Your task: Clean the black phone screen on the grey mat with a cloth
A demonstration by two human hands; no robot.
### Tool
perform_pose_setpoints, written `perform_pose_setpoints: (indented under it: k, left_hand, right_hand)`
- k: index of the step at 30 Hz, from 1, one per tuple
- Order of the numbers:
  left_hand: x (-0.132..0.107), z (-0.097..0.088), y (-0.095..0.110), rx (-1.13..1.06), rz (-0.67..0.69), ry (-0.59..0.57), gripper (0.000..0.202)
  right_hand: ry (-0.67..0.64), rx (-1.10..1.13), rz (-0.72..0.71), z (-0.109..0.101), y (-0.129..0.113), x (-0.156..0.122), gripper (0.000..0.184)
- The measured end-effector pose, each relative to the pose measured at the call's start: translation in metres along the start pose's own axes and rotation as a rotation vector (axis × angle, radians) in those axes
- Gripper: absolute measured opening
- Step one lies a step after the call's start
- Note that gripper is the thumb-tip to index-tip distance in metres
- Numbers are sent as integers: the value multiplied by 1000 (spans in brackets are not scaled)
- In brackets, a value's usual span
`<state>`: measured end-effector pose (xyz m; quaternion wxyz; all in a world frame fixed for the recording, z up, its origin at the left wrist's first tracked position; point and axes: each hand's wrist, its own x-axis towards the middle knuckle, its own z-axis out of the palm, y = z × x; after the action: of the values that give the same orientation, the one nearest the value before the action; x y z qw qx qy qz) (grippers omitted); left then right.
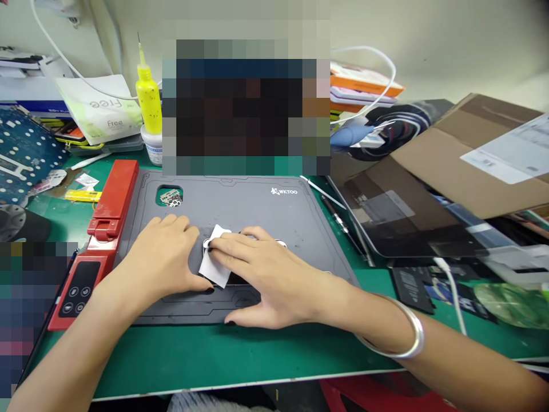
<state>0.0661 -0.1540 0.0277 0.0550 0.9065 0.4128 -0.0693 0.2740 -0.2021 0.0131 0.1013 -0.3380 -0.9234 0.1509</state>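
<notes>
At near edge, green tabletop (184, 357). Then gray mat (240, 200) w/ small stains; on it, R hand (274, 277) spread wide, fingers laid on white sheet (218, 270), dark item (239, 278) partly hidden underneath. L hand (165, 260) curved at its left end; cannot tell if gripping. Farther: yellow bottle (149, 103), cardboard (446, 154) at R, pale wall (437, 46) in bkgd.

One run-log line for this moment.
left hand: beside white sheet | right hand: fingers on sheet | dark object: partly hidden | surface: gray mat
</notes>
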Motion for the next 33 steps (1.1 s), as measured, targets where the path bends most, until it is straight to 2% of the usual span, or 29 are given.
perform_pose_setpoints:
  k: [9,16,27,33]
  left_hand:
    - [0,0,0,-23,1,-1,44]
    - [-3,2,-6,-16,68,-24,50]
    - [-4,0,-8,-18,78,-43,50]
    - [-3,-1,-8,-16,71,-66,47]
  right_hand:
    - [-3,-3,6,0,0,-1,66]
    - [-12,14,-33,3,-5,-4,72]
    - [-32,11,-44,10,-19,-26,78]
    - [-26,-27,-68,11,-21,-22,79]
